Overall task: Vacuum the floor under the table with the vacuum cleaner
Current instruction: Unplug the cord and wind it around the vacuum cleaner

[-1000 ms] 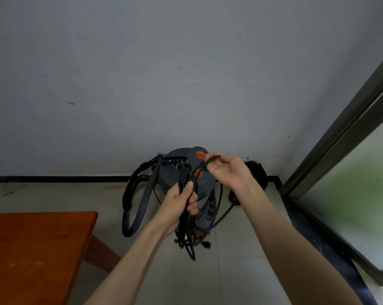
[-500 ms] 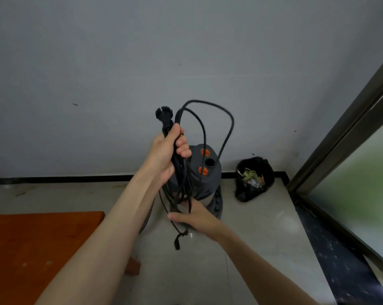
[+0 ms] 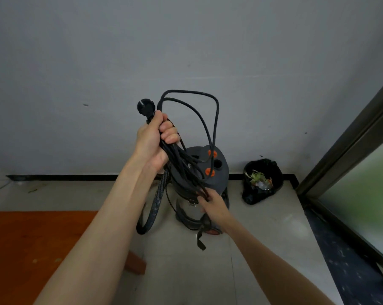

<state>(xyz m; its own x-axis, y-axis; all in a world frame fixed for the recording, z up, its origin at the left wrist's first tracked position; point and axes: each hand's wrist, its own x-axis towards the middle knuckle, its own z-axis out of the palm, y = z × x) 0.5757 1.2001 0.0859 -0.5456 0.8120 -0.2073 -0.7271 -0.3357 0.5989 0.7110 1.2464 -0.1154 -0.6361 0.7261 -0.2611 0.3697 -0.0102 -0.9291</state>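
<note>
The left hand (image 3: 152,142) lifts the bundled cord (image 3: 186,164) high, fist tight around it below the plug (image 3: 144,106), while the right hand (image 3: 212,204) pinches the lower loops, apparently freeing slack, above the vacuum cleaner (image 3: 199,183) standing by the wall beside the table (image 3: 32,249).

Tiled floor (image 3: 186,271), vacuum cleaner (image 3: 217,179), rubbish bag (image 3: 263,183)

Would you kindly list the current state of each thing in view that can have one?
power cord: bundled in loops, unplugged, lifted above the vacuum
plug: free, sticking up from the left hand
right hand: grips the cord's lower loops
vacuum cleaner: upright on the floor
hose: hanging beside the vacuum
bin bag: open, holding scraps
</note>
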